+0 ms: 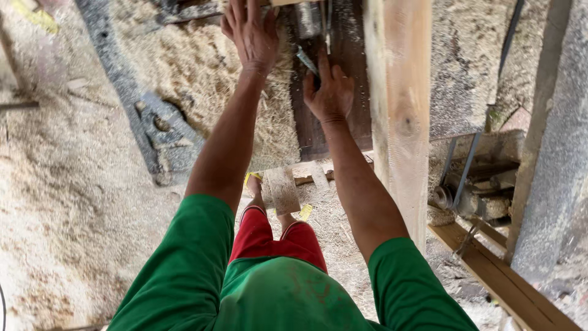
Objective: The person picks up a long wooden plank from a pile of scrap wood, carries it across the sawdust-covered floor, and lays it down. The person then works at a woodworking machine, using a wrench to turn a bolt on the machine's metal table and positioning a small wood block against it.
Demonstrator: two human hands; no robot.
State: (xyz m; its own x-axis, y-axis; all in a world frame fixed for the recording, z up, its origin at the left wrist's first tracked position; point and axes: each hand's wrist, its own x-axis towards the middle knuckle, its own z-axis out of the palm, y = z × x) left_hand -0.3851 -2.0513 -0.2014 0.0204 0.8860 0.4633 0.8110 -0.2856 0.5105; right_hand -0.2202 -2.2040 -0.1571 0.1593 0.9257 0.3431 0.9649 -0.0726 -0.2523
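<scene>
l hand [251, 34] flat, fingers spread, palm down on sawdust-covered bench [202, 73], holding nothing. r hand [331, 92] curled round a thin metal tool [306, 61] on dark wood plank [343, 122], beside upright pale timber [401, 92].

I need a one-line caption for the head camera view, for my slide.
Both hands on a sawdust-covered bench: left hand flat, right hand holding a thin tool beside a wooden plank.

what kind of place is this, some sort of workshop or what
Most likely a small sawmill or rough woodworking shed. Sawdust covers the floor and the saw bench, a long pale plank lies beside the hands, and a belt-driven machine sits low on the right.
</scene>
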